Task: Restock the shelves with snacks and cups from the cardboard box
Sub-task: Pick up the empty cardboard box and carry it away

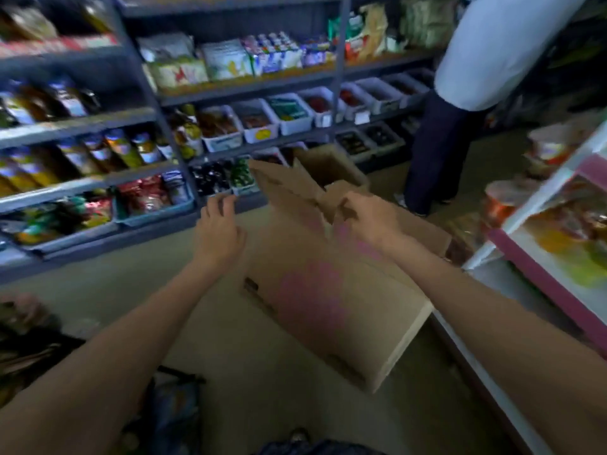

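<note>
**Box still being opened, nothing shelved yet**

Shop floor runs beneath your forearms, with dark bags lying close below your left arm. Just ahead, the cardboard box sits on the floor under and between your hands, its long axis running from near your right elbow away toward the upper left, flaps raised at the far end. Your left hand hovers beside the box's left edge, fingers spread and relaxed, holding nothing. Your right hand pinches a raised flap near the middle of the top. I judge you are at the very start: the contents are hidden, no snack or cup is out, and everything remains to be shelved. Beyond your hands stand the stocked shelves; past your right hand, another person.
</note>
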`<action>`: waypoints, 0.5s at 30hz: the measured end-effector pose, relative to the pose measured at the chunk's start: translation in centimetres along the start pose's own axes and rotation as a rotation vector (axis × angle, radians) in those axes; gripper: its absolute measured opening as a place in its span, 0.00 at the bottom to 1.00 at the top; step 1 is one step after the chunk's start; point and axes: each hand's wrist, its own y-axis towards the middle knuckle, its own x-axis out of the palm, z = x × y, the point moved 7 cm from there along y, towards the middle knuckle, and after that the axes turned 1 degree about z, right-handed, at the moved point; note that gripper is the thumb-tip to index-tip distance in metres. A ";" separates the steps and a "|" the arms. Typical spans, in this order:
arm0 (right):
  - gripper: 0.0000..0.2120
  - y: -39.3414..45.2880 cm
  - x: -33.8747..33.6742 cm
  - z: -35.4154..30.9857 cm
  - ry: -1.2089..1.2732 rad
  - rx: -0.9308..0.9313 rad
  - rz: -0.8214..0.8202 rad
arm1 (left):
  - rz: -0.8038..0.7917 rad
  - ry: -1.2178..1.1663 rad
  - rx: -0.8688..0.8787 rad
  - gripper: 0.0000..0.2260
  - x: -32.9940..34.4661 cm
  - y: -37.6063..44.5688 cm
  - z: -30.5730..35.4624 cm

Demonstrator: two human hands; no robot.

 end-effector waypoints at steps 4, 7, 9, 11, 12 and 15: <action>0.24 9.2 2.8 -7.8 -0.137 -0.263 -0.051 | 0.002 0.140 0.142 0.29 -0.7 5.1 -4.5; 0.24 15.3 5.0 -13.0 -0.204 -0.495 -0.083 | -0.036 0.246 0.164 0.35 -0.6 9.4 -7.5; 0.22 19.5 6.4 -16.0 -0.205 -0.630 -0.118 | -0.053 0.277 0.116 0.34 -0.4 12.7 -9.9; 0.21 23.5 7.8 -18.9 -0.194 -0.742 -0.171 | -0.055 0.291 0.031 0.31 -0.7 15.9 -12.8; 0.22 25.6 8.4 -20.3 -0.187 -0.784 -0.204 | -0.060 0.301 -0.007 0.30 -0.8 17.2 -14.4; 0.20 31.6 10.4 -24.9 -0.134 -0.873 -0.264 | -0.128 0.335 -0.119 0.23 -1.1 19.7 -19.7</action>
